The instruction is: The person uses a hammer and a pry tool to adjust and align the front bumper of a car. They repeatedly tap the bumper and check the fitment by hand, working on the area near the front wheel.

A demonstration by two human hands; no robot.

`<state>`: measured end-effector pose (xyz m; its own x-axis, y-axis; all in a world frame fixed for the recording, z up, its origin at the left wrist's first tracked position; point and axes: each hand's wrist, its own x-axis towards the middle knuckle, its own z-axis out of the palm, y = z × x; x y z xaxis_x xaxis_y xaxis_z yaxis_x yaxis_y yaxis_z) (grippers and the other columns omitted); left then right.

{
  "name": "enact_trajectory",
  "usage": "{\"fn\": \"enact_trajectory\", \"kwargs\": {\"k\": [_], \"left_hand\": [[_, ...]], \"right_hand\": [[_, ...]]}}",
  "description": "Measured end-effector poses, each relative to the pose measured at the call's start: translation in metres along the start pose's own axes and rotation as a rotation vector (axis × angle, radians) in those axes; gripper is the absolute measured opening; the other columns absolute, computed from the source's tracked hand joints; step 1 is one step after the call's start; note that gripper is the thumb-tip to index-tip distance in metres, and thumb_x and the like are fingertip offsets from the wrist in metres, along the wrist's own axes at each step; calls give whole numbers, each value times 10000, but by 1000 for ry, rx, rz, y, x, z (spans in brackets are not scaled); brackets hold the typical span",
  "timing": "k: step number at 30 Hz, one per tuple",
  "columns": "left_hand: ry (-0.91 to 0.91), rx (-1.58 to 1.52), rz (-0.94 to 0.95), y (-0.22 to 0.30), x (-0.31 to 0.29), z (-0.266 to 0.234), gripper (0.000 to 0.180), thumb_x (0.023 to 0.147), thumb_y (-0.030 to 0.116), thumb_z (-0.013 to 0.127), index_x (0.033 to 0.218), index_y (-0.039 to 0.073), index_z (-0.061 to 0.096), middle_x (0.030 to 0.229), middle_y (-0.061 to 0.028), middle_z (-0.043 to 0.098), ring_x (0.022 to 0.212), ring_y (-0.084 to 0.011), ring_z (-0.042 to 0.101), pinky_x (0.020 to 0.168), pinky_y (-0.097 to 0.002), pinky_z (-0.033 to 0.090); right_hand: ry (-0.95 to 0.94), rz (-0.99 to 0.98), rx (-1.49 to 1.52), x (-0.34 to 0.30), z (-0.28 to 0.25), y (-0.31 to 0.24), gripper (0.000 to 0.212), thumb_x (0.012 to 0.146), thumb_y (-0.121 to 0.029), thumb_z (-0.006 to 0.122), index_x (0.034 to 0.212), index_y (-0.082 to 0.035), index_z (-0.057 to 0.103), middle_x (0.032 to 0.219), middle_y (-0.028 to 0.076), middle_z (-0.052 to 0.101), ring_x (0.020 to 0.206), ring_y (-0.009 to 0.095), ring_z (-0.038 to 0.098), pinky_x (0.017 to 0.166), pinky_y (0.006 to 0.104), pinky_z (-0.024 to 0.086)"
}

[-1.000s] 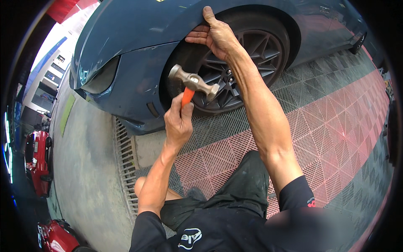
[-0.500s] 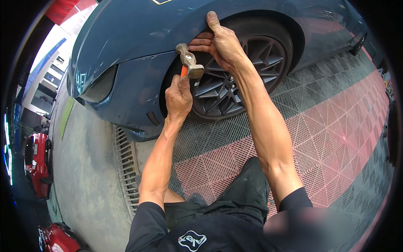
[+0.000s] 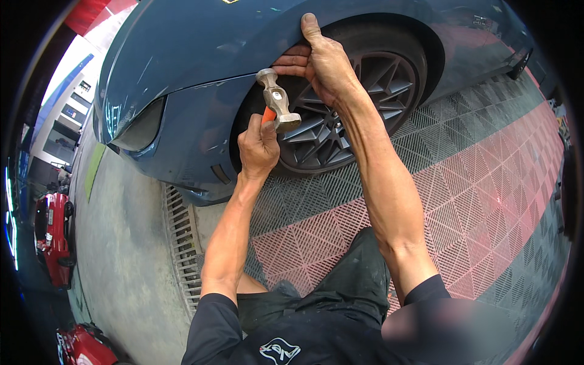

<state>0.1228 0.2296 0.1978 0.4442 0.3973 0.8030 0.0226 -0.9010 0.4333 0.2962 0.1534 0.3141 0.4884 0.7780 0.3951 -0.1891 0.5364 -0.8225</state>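
My left hand (image 3: 258,149) is closed round the orange handle of a ball-peen hammer (image 3: 277,97). One end of its worn metal head is at the wheel arch edge, by the seam of the bumper; I cannot tell whether they touch. My right hand (image 3: 328,66) is open at the arch, its thumb stretched up against the blue-grey fender (image 3: 267,36). Its other fingers point left at the arch lip, and their tips are partly hidden there. Behind both hands is the dark multi-spoke wheel (image 3: 322,137) with its black tyre.
A headlight (image 3: 143,125) and the bumper (image 3: 198,131) lie left of the arch. Beneath me are red and grey grid floor tiles (image 3: 462,201). A drain grate (image 3: 180,228) separates them from concrete (image 3: 128,243). Red vehicles (image 3: 55,237) stand far left.
The hammer head has tipped away from the arch edge, its near end dropping toward me. My left hand has shifted slightly down. My right hand stays at the arch.
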Motion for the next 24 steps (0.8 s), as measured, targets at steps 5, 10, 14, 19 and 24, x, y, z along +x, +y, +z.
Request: {"fn": "enact_trajectory", "kwargs": {"k": [5,10,14,19,24], "left_hand": [[-5,31,-81,1,3,1,454,1101,394,479,888,-1,547,621,-111,489,512,-183,511,493,-342,402],[11,41,181,18,-1,-3,530,1082,483,470,834,18,520,575,-138,516,455,-336,580,437,-390,451],[-20,-25,392,28,4,-8,540,1057,503,517,817,19,516,584,-150,528,489,-356,622,439,-410,477],[8,110,18,14,-3,8,466,1082,420,512,827,30,510,532,-164,526,501,-398,628,424,-437,453],[-100,61,219,21,-14,2,485,1072,446,522,814,35,511,547,-155,524,490,-377,621,426,-419,468]], "right_hand": [[-15,-10,-12,1,-1,0,750,1075,-570,415,1229,146,577,1046,314,688,976,360,745,857,438,651],[-18,-5,8,2,-2,0,744,1075,-567,421,1215,145,583,1042,312,688,950,352,747,846,435,652],[-16,-21,10,1,-4,-2,741,1076,-562,426,1205,151,583,1044,318,686,942,358,746,851,440,650],[2,73,-2,-3,2,-17,786,1063,-576,449,1283,177,498,1148,353,635,1033,415,699,917,481,606],[11,-8,5,1,1,0,758,1077,-559,427,1199,175,572,1059,327,684,948,366,744,868,433,644]]}}
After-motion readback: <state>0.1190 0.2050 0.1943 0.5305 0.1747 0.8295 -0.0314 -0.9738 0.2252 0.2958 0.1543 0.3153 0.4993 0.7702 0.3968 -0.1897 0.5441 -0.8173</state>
